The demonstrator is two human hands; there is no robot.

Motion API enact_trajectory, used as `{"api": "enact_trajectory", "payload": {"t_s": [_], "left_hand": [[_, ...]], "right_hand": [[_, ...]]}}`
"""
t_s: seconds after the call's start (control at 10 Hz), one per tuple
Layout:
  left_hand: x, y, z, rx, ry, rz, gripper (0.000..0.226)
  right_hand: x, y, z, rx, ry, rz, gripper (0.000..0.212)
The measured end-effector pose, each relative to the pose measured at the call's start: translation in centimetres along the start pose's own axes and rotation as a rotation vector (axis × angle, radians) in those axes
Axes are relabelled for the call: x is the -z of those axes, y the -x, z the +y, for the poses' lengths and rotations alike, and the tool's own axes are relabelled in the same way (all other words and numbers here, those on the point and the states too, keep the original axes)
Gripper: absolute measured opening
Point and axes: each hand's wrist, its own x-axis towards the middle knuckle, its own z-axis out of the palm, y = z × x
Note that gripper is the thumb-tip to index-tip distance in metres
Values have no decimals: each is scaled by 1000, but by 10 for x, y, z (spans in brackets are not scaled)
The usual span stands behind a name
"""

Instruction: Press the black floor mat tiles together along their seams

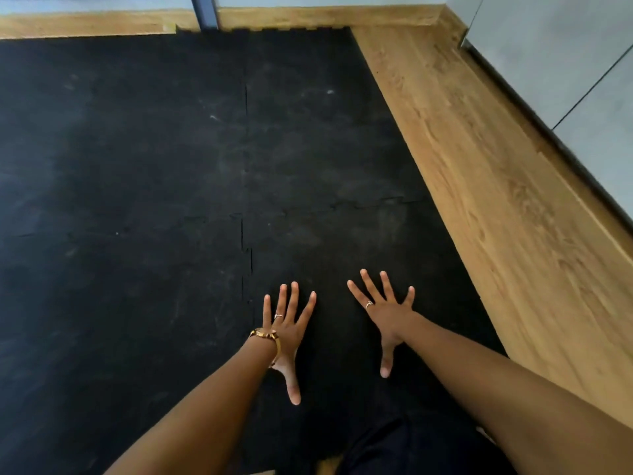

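Note:
Black interlocking floor mat tiles (154, 159) cover most of the floor. A lengthwise seam (245, 241) runs up the middle, with small gaps showing just ahead of my left hand. A crosswise seam (359, 203) runs toward the mat's right edge. My left hand (287, 332), with a watch and a ring, lies flat with fingers spread on the near right tile, just right of the lengthwise seam. My right hand (386, 313), also ringed, is spread flat on the same tile, nearer the mat's right edge. Neither hand holds anything.
Wooden floor (496, 200) borders the mat on the right and far side. A grey wall or cabinet front (565, 63) stands at the right. A dark post (205, 12) rises at the mat's far edge. My dark-clothed knee (411, 447) is at the bottom.

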Motion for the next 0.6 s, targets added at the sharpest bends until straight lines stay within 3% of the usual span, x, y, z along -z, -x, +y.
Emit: {"api": "enact_trajectory", "payload": {"t_s": [0.2, 0.3, 0.4, 0.5, 0.6], "left_hand": [[7, -1, 1, 16, -33, -60, 174], [39, -9, 9, 90, -98, -122, 155], [92, -9, 23, 112, -146, 7, 123], [157, 2, 29, 96, -356, 348, 95], [237, 35, 43, 144, -422, 672, 91]], "right_hand": [[0, -1, 9, 41, 5, 37, 166], [4, 4, 6, -3, -92, 74, 149], [17, 16, 7, -121, -156, 198, 123], [65, 51, 27, -243, -46, 479, 104], [144, 112, 58, -282, 28, 796, 97]]}}
